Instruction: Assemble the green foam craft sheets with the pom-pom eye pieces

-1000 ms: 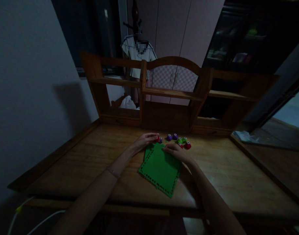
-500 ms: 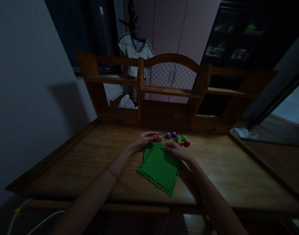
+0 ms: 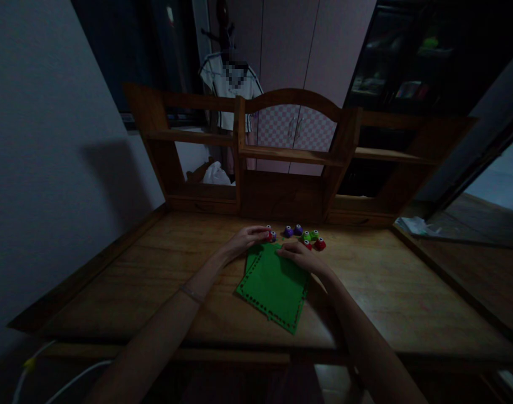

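Note:
My left hand (image 3: pixel 248 240) reaches over the upper left of a green sheet, fingers closed on a small red toy piece (image 3: pixel 269 238) with a white, eye-like top. A purple piece (image 3: pixel 273 236) of the same kind sits right against it. My right hand (image 3: pixel 298 255) lies on the upper right of the green sheet (image 3: pixel 275 286), its fingers bent and pinched together at the top edge. Dark marks run along the sheet's sides, and a second green layer shows at its upper left. Just past my right hand stand purple pieces (image 3: pixel 293 230), green pieces (image 3: pixel 310 236) and red pieces (image 3: pixel 320 244).
The wooden desk (image 3: pixel 155 269) carries a shelf unit (image 3: pixel 290 154) with drawers along its back edge. A wall (image 3: pixel 50 168) rises on the left. White cables (image 3: pixel 77 373) hang at the lower left. A plastic bag (image 3: pixel 418 225) lies beyond the desk's right edge.
The view has shifted very slightly. Both hands keep nearly the same places, and the sheet and the small pieces show no clear movement.

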Demonstrator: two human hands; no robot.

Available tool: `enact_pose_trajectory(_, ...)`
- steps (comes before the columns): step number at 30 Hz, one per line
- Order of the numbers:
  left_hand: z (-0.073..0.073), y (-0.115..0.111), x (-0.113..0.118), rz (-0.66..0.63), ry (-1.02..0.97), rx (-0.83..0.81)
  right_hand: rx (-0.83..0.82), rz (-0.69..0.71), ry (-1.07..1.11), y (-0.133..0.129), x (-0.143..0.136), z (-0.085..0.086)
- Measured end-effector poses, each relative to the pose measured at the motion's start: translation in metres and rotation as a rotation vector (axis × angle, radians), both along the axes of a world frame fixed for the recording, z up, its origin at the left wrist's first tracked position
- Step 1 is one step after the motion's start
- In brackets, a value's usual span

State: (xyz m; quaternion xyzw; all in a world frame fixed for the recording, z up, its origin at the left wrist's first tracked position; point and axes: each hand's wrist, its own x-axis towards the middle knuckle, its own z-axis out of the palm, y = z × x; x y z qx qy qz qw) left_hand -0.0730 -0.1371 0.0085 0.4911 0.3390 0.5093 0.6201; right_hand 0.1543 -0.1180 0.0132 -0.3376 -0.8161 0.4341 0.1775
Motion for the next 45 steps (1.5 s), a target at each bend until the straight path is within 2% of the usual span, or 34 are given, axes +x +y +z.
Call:
enact_pose_trajectory(16, -0.001, 0.0, -0.001, -0.013, 0.033, 0.007, -0.019, 0.001, 0.014, -0.002, -0.001, 0.004)
enact_pose_trajectory(23, -0.017, 0.014, -0.005, 0.116, 0.089, -0.05, -0.065, -0.002, 0.026, 0.001, -0.001, 0.0)
enact_pose_trajectory(27, -0.022, 0.017, -0.004, 0.108, 0.09, -0.073, -0.101, 0.007, 0.054, 0.003, -0.001, -0.002)
enact_pose_trajectory(45, -0.008, 0.005, 0.003, 0.03, 0.104, -0.025, -0.067, 0.03, 0.033, 0.005, 0.0, -0.003)
